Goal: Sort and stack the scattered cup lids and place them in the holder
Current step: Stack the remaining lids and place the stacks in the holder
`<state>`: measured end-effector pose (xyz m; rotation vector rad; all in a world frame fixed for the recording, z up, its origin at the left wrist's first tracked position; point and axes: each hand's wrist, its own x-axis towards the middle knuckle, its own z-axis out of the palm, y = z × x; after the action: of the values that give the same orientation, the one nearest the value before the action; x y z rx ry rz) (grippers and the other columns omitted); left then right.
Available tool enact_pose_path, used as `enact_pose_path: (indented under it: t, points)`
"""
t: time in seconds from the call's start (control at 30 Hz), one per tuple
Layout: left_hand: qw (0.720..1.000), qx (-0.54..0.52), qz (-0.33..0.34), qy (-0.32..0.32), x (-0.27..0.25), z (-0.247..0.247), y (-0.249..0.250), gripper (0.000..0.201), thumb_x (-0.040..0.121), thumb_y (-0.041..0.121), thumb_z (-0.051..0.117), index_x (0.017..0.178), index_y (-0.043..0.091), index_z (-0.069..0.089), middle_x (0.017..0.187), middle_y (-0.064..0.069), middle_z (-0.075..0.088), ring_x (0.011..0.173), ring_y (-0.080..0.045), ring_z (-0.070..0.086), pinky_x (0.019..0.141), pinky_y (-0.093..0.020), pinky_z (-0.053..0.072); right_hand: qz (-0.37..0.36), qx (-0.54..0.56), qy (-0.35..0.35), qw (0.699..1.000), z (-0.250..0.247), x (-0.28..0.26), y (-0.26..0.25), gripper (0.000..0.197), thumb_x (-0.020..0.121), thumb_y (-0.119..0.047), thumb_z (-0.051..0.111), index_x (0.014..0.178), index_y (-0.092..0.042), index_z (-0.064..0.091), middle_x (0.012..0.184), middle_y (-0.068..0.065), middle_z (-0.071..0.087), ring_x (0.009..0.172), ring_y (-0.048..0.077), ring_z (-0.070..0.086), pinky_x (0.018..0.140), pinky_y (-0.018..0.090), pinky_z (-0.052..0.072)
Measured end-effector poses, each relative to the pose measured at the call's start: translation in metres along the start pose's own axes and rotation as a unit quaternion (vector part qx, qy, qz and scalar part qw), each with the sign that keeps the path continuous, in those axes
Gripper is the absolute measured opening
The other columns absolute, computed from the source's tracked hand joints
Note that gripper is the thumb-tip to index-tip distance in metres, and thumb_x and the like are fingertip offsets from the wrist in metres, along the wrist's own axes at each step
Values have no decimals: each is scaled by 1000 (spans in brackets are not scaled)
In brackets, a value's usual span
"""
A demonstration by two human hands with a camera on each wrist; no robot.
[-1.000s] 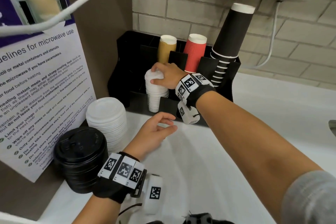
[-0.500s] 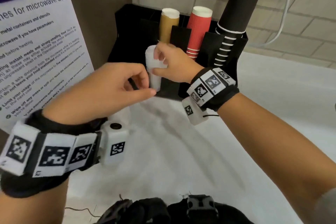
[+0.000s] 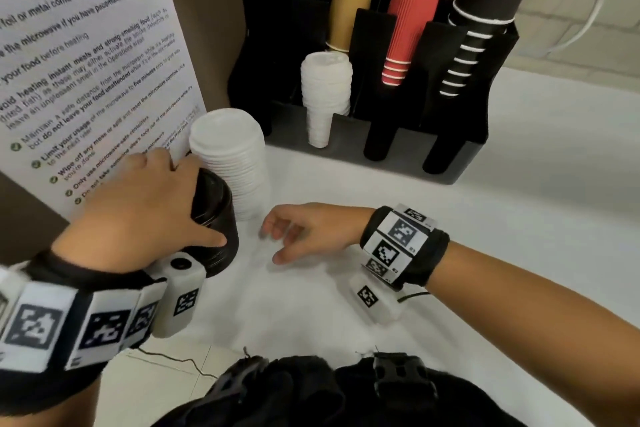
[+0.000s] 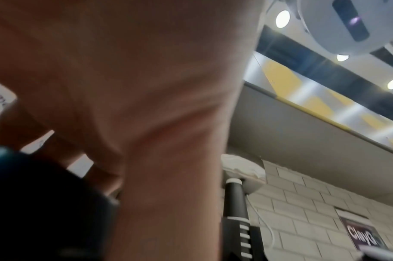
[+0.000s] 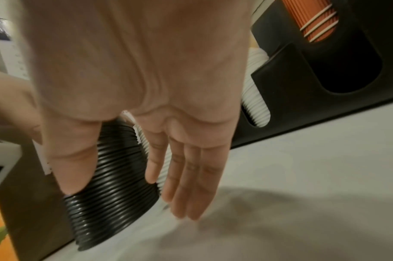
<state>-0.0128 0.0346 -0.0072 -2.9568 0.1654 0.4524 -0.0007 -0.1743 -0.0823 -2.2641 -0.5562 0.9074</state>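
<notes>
Poster (image 3: 86, 55) with microwave rules stands at the far left, leaning against the wall. Just in front of it, the left hand (image 3: 138, 215) is clamped over the top of a stack of black lids (image 3: 216, 218), fingers curled down one side and thumb pressed on the near side, so it's gripping that stack where it sits on the white counter (image 3: 519, 184). Right behind and touching it is a taller stack of white lids (image 3: 230, 156), also on the counter, outside the holder.

Moving right, the right hand (image 3: 308, 230) hangs just above the counter near the black stack, fingers loose and mostly straight, holding nothing. The right wrist view shows those fingers (image 5: 186, 176) spread out flat with the ribbed black lids (image 5: 115, 176) just beyond them, not touching as far as I can tell.

Further back and right is the black holder (image 3: 457, 156). Its left front slot has a stack of small white lids (image 3: 325, 94) in it. Behind sit tan cups (image 3: 348, 10), then red cups (image 3: 410, 21), then a tall column of black cups (image 3: 485, 7) on the right end.
</notes>
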Motion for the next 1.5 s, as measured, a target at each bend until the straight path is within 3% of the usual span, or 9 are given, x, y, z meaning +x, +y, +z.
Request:
enact_pose_path:
  t: [0.2,0.4,0.63,0.73,0.8,1.1,1.2,1.33,1.5]
  points:
    - [999,-23,37,-29,-10,-3,17,80,70,58,75,126,21,32,112,-4,43,96,-26,53,80,-40,50,4,8,0,1000,6,3,3,51,86,-27,70,131,-18,48,119,2,55,104,13,54,91,22,43]
    - [990,-67,121,-29,-9,-2,40,82,69,54,77,130,24,30,114,-1,43,94,-26,54,80,-38,50,26,28,11,999,0,-7,14,61,81,-26,76,131,-17,42,121,2,54,106,16,57,94,26,48]
    - [970,-94,222,12,18,-1,87,86,69,45,80,135,22,30,108,-2,37,89,-23,48,71,-33,42,36,98,56,993,-15,-35,37,99,72,-18,84,148,-23,20,129,2,56,111,14,58,98,27,49]
    - [961,-104,256,27,32,-1,108,94,69,42,82,142,23,26,122,-7,40,101,-27,51,75,-34,44,46,156,98,982,-24,-47,47,101,71,-16,84,148,-30,19,126,-1,59,114,22,61,98,46,50]
    - [953,-131,272,30,42,-3,116,93,66,39,85,139,23,29,124,-8,41,106,-29,53,83,-39,51,50,165,134,976,-28,-52,53,100,71,-17,84,147,-34,22,127,-5,58,112,21,62,96,48,51]
    - [934,-244,259,40,79,-16,115,108,63,29,89,151,30,26,134,-8,36,121,-28,48,100,-39,46,53,181,219,957,-51,-39,62,90,76,-20,81,144,-31,23,132,-3,48,94,13,63,80,35,59]
    - [927,-268,259,44,84,-23,105,112,63,28,90,153,30,23,142,-6,33,128,-24,42,104,-35,42,48,136,219,965,-59,-35,58,99,72,-21,84,147,-24,19,135,-1,48,109,13,57,89,28,54]
    - [866,-407,255,141,81,-35,85,70,81,31,76,142,26,43,134,-3,44,118,-15,48,99,-28,41,-8,79,254,964,-80,-43,48,106,68,-22,87,148,-17,17,133,-2,43,121,8,46,94,11,42]
    - [749,-595,205,206,69,-31,69,21,95,15,59,114,25,61,115,4,59,94,-16,61,85,-29,53,-26,-72,262,962,-100,-45,21,94,70,-41,82,146,-28,30,133,-1,41,119,9,38,96,22,34]
